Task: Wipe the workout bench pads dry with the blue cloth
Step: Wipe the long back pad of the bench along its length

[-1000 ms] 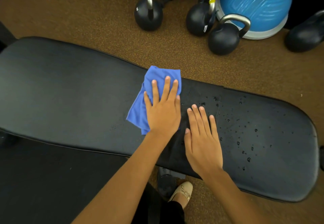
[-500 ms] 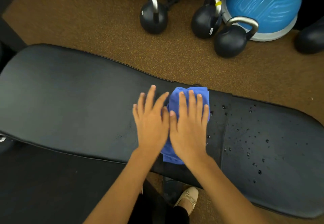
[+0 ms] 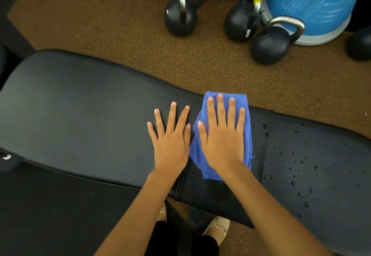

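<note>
Mid-wipe, our right hand (image 3: 220,139), fingers straight, presses the blue cloth (image 3: 208,172); our left hand (image 3: 170,143) lies spread beside it. The droplets (image 3: 264,126) right of the blue cloth likely need wiping next.

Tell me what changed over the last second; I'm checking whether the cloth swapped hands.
The blue cloth passed from the left hand to the right hand, which presses it flat nearer the droplets. The left hand now rests on bare pad. The droplets stay unwiped.

Single head-worn wide-angle view, facing forward and steeply down, close above the workout bench pads (image 3: 80,125), brown floor (image 3: 120,41) beyond
</note>
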The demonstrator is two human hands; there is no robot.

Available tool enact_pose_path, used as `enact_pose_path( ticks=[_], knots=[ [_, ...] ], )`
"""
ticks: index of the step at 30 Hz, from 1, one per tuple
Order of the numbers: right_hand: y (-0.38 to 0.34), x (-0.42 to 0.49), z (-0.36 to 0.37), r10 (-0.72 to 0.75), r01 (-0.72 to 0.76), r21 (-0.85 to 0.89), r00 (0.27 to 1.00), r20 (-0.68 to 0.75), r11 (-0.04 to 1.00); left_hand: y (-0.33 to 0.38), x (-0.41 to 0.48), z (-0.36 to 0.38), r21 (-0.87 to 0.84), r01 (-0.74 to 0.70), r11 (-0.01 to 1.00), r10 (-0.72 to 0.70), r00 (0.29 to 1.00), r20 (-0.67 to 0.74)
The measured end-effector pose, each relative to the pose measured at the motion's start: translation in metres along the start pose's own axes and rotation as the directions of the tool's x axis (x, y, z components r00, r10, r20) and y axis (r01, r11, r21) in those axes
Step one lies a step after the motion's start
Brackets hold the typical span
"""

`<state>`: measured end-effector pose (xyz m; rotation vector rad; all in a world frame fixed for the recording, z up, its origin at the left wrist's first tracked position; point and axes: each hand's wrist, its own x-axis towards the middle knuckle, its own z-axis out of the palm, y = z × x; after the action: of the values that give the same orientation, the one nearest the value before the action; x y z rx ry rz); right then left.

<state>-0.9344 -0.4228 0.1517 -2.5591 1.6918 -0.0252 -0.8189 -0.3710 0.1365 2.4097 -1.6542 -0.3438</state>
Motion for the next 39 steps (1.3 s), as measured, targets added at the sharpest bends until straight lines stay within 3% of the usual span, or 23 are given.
enact_pose_path(
  ticks=[5,11,13,17,21,24,26,28,34,36,39],
  knots=[
    [0.033,-0.029,-0.01,-0.17,0.169,0.021,0.985,0.035,0.985,0.001,0.0,-0.004,-0.063,0.024,0.998,-0.022,0.999,0.023],
    [0.025,0.032,-0.011,0.123,-0.122,-0.012,0.988,0.089,0.992,0.001,0.001,-0.002,-0.038,0.007,0.999,-0.007,1.0,0.0],
    [0.009,0.051,-0.011,0.145,-0.144,-0.018,0.977,0.153,0.989,0.002,0.001,0.0,-0.033,0.008,0.999,-0.008,1.0,-0.007],
    [-0.009,0.042,-0.009,-0.031,0.031,0.0,0.993,0.116,1.0,0.001,0.001,0.003,-0.001,-0.007,1.0,0.007,0.999,-0.041],
    [0.029,0.029,-0.01,-0.194,0.194,0.02,0.98,0.039,0.981,0.0,0.0,0.004,-0.026,-0.003,1.0,0.002,0.998,-0.059],
    [0.042,0.044,-0.014,-0.066,0.067,-0.033,0.998,0.023,0.997,0.002,0.0,0.003,-0.016,0.001,1.0,-0.002,0.999,-0.05],
    [0.03,0.06,-0.016,0.067,-0.062,-0.045,0.992,0.103,0.997,0.003,0.0,0.004,-0.003,0.0,1.0,-0.001,0.999,-0.047],
    [0.016,0.074,-0.014,0.101,-0.095,-0.04,0.98,0.173,0.995,0.002,0.0,0.005,0.008,-0.004,1.0,0.005,0.999,-0.044],
    [0.039,0.073,-0.017,-0.146,0.144,0.02,0.982,0.119,0.989,0.001,-0.001,0.004,-0.02,0.001,1.0,-0.002,0.999,-0.039],
    [0.064,0.072,-0.025,-0.052,0.043,0.054,0.985,0.163,0.998,0.001,-0.002,0.003,-0.033,0.003,0.999,-0.004,0.999,-0.035],
    [0.086,0.078,-0.034,0.178,-0.207,0.06,0.933,0.314,0.976,0.002,-0.002,0.003,-0.005,0.0,1.0,0.0,0.999,-0.039]
  ],
)
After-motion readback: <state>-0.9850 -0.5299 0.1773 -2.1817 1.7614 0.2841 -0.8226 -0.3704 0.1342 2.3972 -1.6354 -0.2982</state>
